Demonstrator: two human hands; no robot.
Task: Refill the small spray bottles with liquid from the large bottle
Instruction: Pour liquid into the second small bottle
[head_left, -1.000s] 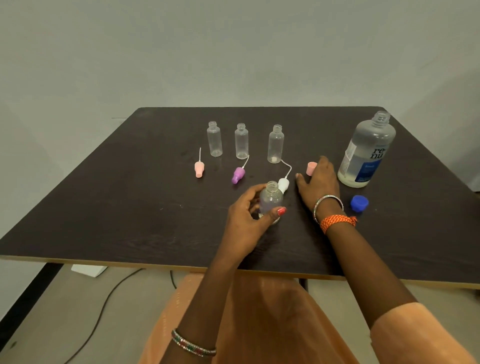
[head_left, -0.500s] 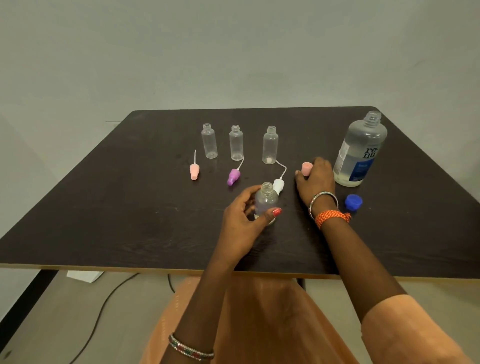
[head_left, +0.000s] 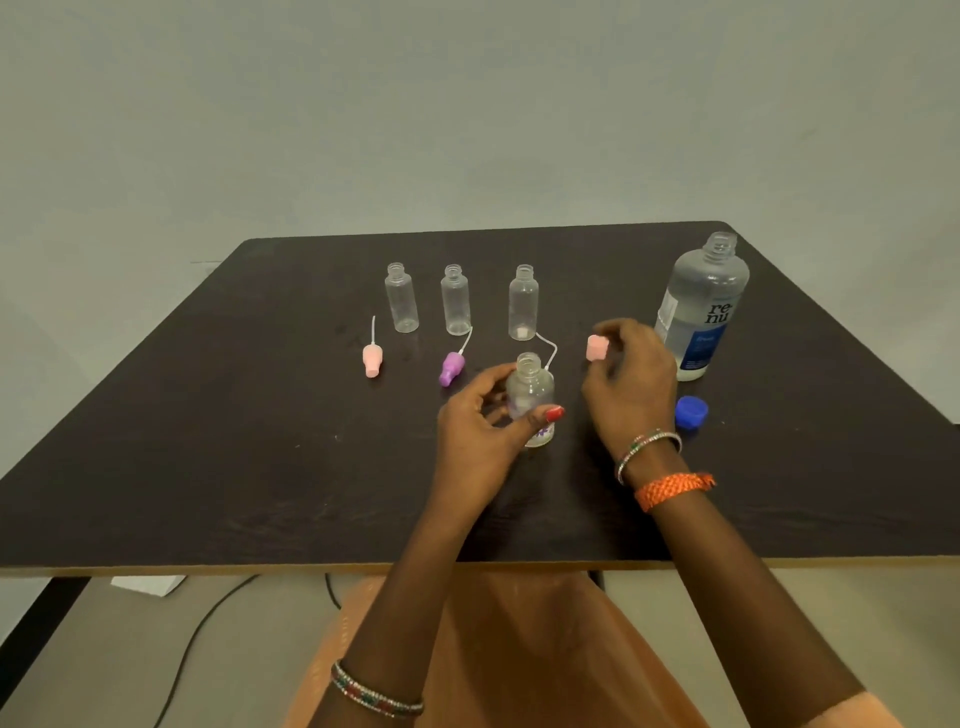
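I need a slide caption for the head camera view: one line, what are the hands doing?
Left hand holds an open small bottle while right hand pinches a pink cap.

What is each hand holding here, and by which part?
The left hand grips the small spray bottle round its body, upright on the table. The right hand pinches the pink spray cap in its fingers.

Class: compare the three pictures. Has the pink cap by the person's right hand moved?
Yes. The right hand now pinches the pink cap, lifted off the table. Judged against the large bottle, it lies farther left, toward the small bottle that the left hand holds.
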